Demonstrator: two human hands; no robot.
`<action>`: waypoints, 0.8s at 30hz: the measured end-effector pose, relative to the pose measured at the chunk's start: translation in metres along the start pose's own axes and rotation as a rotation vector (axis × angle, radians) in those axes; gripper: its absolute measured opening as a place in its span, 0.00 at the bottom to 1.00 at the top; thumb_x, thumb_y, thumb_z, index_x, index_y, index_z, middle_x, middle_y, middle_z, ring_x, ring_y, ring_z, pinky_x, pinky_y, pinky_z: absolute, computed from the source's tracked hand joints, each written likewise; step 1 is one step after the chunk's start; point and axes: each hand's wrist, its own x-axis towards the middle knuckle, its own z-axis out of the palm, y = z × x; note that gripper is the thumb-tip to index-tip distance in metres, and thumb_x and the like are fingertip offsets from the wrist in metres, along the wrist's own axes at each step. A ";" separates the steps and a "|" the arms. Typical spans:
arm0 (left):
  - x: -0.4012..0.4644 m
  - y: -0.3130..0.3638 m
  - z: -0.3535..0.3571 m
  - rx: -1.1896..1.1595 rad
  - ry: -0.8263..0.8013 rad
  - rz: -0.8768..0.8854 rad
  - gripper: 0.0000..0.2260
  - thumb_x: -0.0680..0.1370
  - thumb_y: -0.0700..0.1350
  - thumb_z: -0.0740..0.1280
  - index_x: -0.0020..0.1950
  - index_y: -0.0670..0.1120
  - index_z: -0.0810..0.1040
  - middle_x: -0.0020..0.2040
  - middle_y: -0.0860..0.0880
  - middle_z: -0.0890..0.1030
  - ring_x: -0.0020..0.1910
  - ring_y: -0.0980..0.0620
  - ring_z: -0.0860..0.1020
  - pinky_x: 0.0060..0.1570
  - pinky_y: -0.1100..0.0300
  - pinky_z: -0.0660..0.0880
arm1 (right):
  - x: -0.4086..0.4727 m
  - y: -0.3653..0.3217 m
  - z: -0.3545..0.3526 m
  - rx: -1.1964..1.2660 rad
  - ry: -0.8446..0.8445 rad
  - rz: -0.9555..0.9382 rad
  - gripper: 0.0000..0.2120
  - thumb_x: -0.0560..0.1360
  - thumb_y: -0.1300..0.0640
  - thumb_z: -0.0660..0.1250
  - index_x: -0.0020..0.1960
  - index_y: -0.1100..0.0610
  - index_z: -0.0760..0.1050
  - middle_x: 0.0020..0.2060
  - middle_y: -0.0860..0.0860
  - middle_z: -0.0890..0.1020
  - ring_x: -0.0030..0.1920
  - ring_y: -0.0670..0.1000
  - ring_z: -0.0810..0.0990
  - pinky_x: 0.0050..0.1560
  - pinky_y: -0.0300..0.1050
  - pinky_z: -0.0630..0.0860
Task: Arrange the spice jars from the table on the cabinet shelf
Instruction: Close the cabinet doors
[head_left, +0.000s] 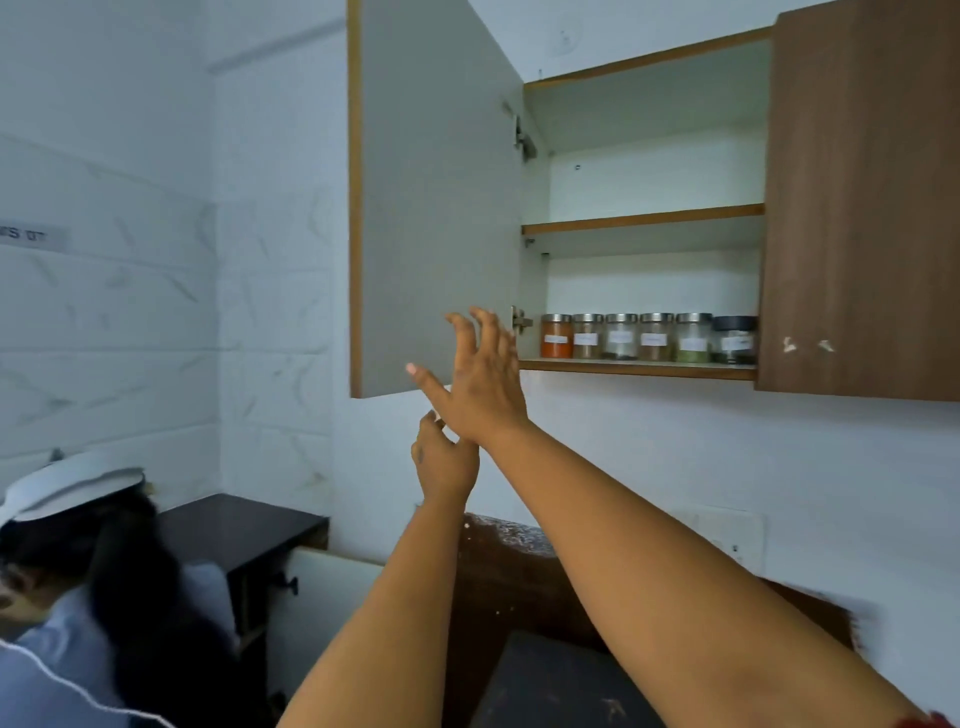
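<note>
- Six spice jars (647, 338) stand in a row along the bottom shelf (636, 369) front edge.
- Right hand (480, 379) spread, at the open door (436, 208).
- Left hand (441, 460) loosely curled, holding nothing.

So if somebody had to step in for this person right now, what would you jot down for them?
Right hand: raised, fingers spread, empty, at the inner face of the open cabinet door.
Left hand: raised just below it, empty as far as can be seen, fingers partly hidden.
Spice jars: six stand in a row on the bottom shelf, five with silver lids, the rightmost with a black lid.
Upper shelf: nothing visible on it.
Done: those six jars are placed.
Left: the dark table is only partly in view, so check it for more jars. Then probably close the door.
</note>
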 end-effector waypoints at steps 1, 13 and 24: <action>0.007 0.001 -0.008 -0.082 -0.002 -0.144 0.28 0.82 0.52 0.60 0.78 0.43 0.57 0.73 0.41 0.69 0.70 0.40 0.69 0.67 0.44 0.69 | 0.005 -0.007 0.008 0.012 -0.035 -0.007 0.39 0.73 0.29 0.56 0.76 0.51 0.54 0.76 0.55 0.54 0.77 0.57 0.50 0.76 0.59 0.51; 0.056 -0.011 -0.028 -0.511 0.173 0.251 0.19 0.68 0.71 0.65 0.55 0.65 0.76 0.47 0.68 0.82 0.52 0.60 0.81 0.52 0.66 0.78 | 0.035 -0.029 0.052 0.250 0.029 0.074 0.47 0.67 0.36 0.70 0.76 0.47 0.49 0.71 0.50 0.59 0.71 0.54 0.61 0.69 0.56 0.67; -0.028 0.017 0.130 -0.178 -0.227 0.785 0.33 0.79 0.65 0.51 0.79 0.49 0.53 0.79 0.44 0.56 0.79 0.46 0.53 0.75 0.49 0.55 | 0.003 0.107 -0.086 0.159 0.493 0.218 0.20 0.77 0.56 0.64 0.67 0.54 0.66 0.51 0.49 0.81 0.48 0.45 0.80 0.48 0.36 0.77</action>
